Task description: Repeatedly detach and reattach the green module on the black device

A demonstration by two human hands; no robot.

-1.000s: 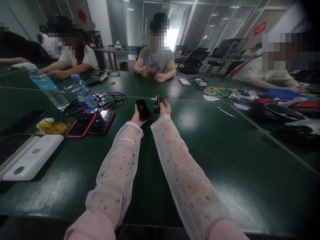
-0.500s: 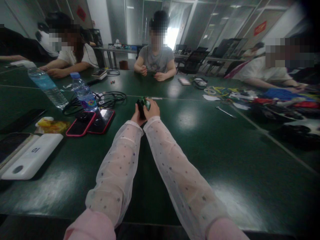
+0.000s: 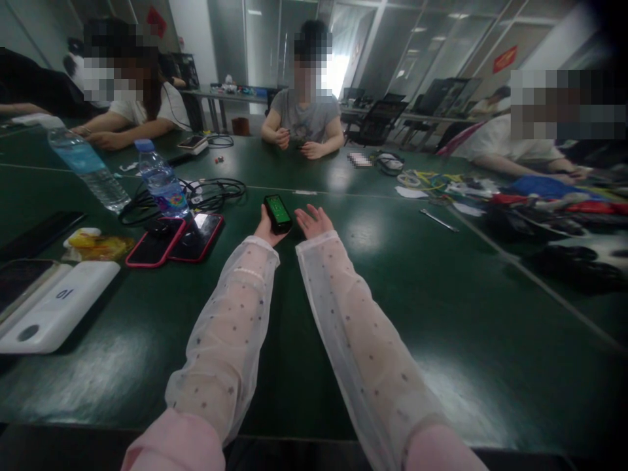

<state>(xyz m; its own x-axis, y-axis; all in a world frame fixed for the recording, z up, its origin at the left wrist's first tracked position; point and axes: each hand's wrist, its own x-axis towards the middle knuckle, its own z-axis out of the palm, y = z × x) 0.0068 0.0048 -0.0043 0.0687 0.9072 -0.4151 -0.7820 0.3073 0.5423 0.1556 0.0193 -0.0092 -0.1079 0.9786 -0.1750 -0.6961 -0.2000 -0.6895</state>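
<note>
A small black box-shaped object with a green face rests in my left hand, whose fingers hold it from the left side and below. Its green face is turned up towards me, and the marks on it are too small to read. Just to the right is my right hand, palm up with its fingers spread and nothing in it. A narrow gap lies between that hand and the object. Sheer white sleeves with dark stars cover both forearms.
Left on the green table are two red-edged phones, two water bottles, black cables and a white power bank. A metal tool and heaped cables lie right. Several people sit around.
My right hand has come off the object, moved to the right and opened. The object in my left hand now shows its green face.
</note>
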